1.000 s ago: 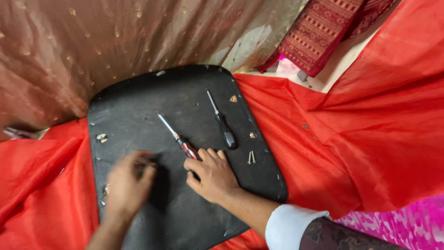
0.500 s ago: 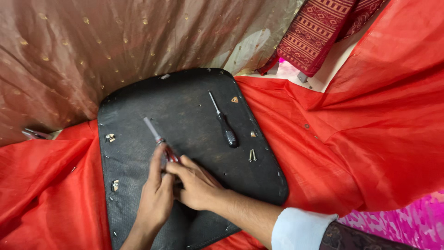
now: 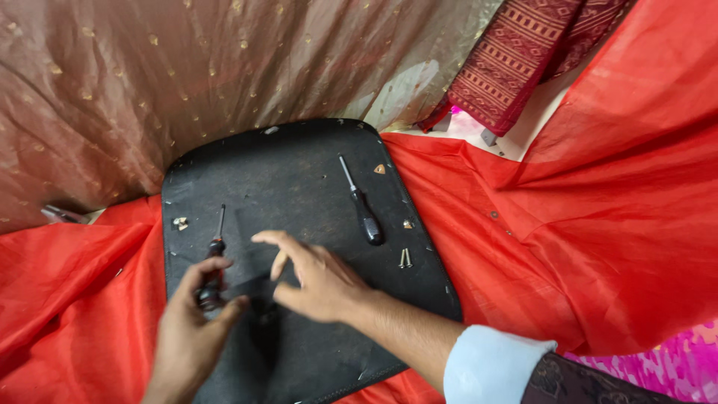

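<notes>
Two screwdrivers show on the black board [image 3: 299, 179], and only one is in hand. The left hand [image 3: 191, 329] has its fingers [image 3: 213, 263] clamped on the dark handle of the first screwdriver [image 3: 213, 262], near the board's 8 o'clock side. Its long axis runs almost straight from 6 to 12 o'clock, handle toward the person and thin metal shaft pointing away, tip resting on or just above the board; which of the two cannot be told.

The right hand [image 3: 318, 280] holds nothing. Its fingers [image 3: 273, 238] are spread apart and slightly curled, hovering over the middle of the board just beside the held screwdriver, at about its 3 o'clock.

The second screwdriver [image 3: 360, 202] lies loose on the board at roughly 1 o'clock from the right hand, its axis tilted from 11 to 5 o'clock, black handle nearer the person. The right hand is plainly the nearer one to it; the left is well apart.

A pair of small screws [image 3: 404, 258] lies just beside that handle, at its 4 o'clock. More small bits [image 3: 180, 223] sit near the board's left edge, at 10 o'clock from the held tool. Red cloth [image 3: 583, 224] surrounds the board; brown spotted cloth [image 3: 149, 90] lies at 12 o'clock.
</notes>
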